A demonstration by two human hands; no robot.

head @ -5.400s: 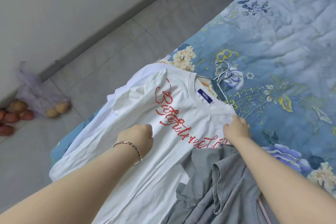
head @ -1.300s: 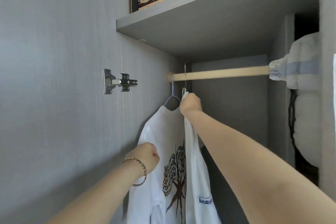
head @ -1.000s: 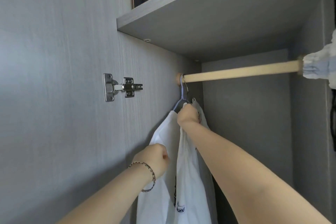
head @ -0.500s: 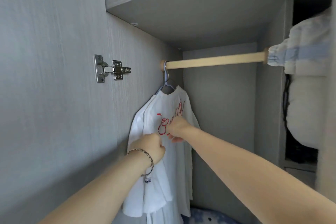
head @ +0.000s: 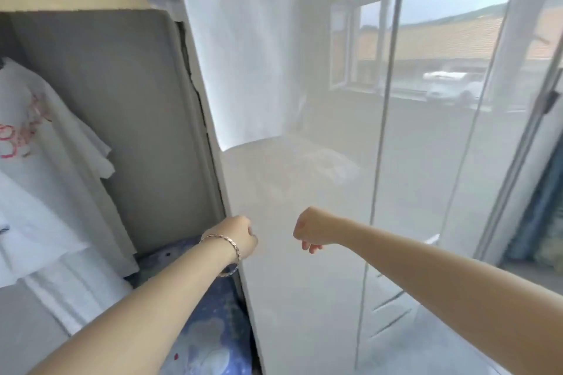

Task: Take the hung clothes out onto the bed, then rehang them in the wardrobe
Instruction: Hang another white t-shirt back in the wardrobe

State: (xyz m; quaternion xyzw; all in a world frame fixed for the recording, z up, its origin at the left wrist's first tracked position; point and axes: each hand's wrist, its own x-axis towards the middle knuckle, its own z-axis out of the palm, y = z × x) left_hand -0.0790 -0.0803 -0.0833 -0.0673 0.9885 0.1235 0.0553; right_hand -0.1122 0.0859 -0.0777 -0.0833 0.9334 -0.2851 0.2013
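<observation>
Left hand [head: 240,236], bracelet [head: 227,256] on the wrist: fingers curled into a fist, nothing in it, in front of the wardrobe's divider edge. Right hand [head: 310,231]: also fisted, empty, in front of the glossy white door panel [head: 304,298]; contact unclear. White T-shirt with red lettering [head: 30,137] hangs far left inside the wardrobe, below the wooden rail [head: 73,2], well apart from both hands. Blue patterned fabric [head: 207,329] lies under the left forearm. Frame blurred.

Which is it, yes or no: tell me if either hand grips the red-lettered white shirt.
No: the left hand and right hand hold nothing, well apart from the hanging white shirt.
</observation>
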